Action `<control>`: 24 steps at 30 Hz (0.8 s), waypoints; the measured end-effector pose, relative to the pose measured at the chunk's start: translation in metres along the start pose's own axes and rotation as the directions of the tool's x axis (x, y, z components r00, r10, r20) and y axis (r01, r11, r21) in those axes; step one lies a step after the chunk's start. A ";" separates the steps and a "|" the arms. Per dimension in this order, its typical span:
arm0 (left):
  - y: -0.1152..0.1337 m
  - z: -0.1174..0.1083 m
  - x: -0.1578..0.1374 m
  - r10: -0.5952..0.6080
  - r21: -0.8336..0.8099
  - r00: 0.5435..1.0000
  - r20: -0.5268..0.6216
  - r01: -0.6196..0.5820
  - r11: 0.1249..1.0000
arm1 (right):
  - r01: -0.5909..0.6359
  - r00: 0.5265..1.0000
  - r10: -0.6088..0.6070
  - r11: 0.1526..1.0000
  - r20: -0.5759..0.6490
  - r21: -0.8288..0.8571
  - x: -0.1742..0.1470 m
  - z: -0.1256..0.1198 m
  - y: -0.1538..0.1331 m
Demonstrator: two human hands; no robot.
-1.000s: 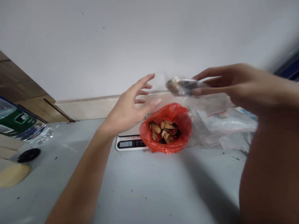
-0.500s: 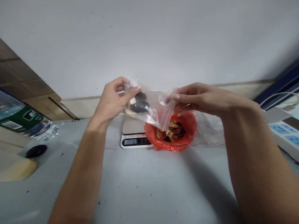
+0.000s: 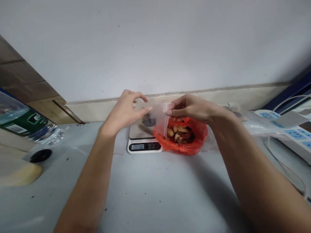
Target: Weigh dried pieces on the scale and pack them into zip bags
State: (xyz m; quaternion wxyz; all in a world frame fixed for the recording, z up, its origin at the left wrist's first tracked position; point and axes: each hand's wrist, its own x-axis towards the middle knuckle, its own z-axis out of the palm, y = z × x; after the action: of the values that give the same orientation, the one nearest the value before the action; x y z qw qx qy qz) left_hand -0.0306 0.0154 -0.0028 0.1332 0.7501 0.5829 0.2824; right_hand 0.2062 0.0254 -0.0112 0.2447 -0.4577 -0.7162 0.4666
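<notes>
A clear zip bag (image 3: 158, 116) with dark and pale pieces in it hangs over the digital kitchen scale (image 3: 145, 146), whose display reads 0.0. My right hand (image 3: 189, 108) pinches the bag by its zip end. At the bag's other end my left hand (image 3: 130, 111) has its thumb and fingers apart, close around the plastic without a visible grip. Right beside the scale sits a red plastic bag (image 3: 181, 149), its mouth spread wide around brown dried pieces (image 3: 181, 133). Part of the weighing plate is hidden behind the zip bag and my left hand.
A large water bottle (image 3: 24, 121) with a green label lies at the left, near a black round lid (image 3: 40, 156) and a blurred pale container (image 3: 19, 173). Clear plastic bags (image 3: 257, 124), a power strip (image 3: 296, 136) and white cables are at the right. A wall rises behind.
The zip bag has come down to the scale, shifting slightly left at its zip end. My left hand has loosened from it and spread its fingers; my right hand keeps its pinch.
</notes>
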 end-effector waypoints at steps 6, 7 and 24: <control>0.018 0.005 -0.010 0.075 0.031 0.997 -0.030 -0.074 0.997 | -0.023 1.000 0.023 1.000 -0.012 0.020 0.001 0.005 0.001; 0.020 0.005 -0.010 0.094 0.001 0.996 0.005 -0.094 0.996 | -0.030 0.999 0.030 0.999 -0.013 0.042 0.001 0.006 0.001; 0.022 -0.003 -0.007 0.132 -0.258 0.904 0.406 -0.026 0.966 | 0.084 0.996 -0.075 0.979 -0.054 0.183 0.008 0.018 -0.001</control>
State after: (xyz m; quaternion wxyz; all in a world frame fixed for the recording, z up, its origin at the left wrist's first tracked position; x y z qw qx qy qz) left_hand -0.0157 0.0024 0.0096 0.3356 0.7940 0.4699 0.1900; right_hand 0.1881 0.0240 -0.0190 0.3215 -0.4149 -0.6813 0.5102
